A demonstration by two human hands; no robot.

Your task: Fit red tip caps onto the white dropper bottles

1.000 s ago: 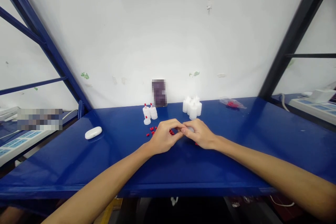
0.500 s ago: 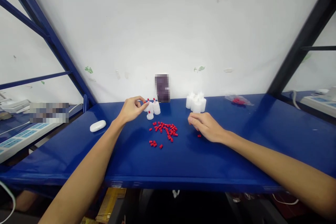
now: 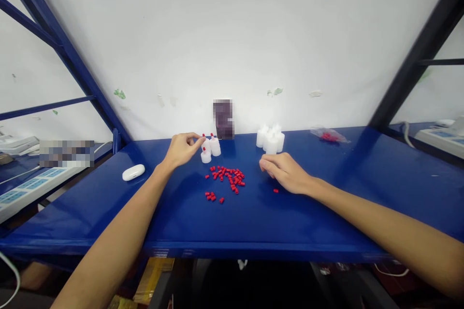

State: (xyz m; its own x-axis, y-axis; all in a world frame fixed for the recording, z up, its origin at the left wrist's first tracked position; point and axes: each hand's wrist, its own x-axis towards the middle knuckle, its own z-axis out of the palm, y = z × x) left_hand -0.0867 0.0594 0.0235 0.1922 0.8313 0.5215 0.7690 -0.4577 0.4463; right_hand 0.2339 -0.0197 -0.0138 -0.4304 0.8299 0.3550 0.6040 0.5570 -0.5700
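Observation:
My left hand [image 3: 181,148] reaches to the back of the blue shelf [image 3: 253,222]. Its thumb and forefinger are pinched on a small white bottle with a red cap [image 3: 206,144], which stands among a few capped bottles [image 3: 214,147]. A scatter of small red caps [image 3: 227,178] lies just in front of them. My right hand [image 3: 286,174] rests on the shelf with its fingers curled under, and what is inside them is hidden. One loose red cap [image 3: 276,190] lies by its heel. A cluster of uncapped white bottles [image 3: 270,139] stands just behind it.
A white earbud case [image 3: 133,172] lies at the left. A clear bag of red caps [image 3: 328,136] sits at the back right. A blurred dark card [image 3: 223,119] leans on the white wall. Power strips [image 3: 21,193] lie beyond the blue frame posts.
My hands were together over the red caps. My left hand has since moved back and left to the capped bottles, uncovering the caps. My right hand has stayed roughly in place.

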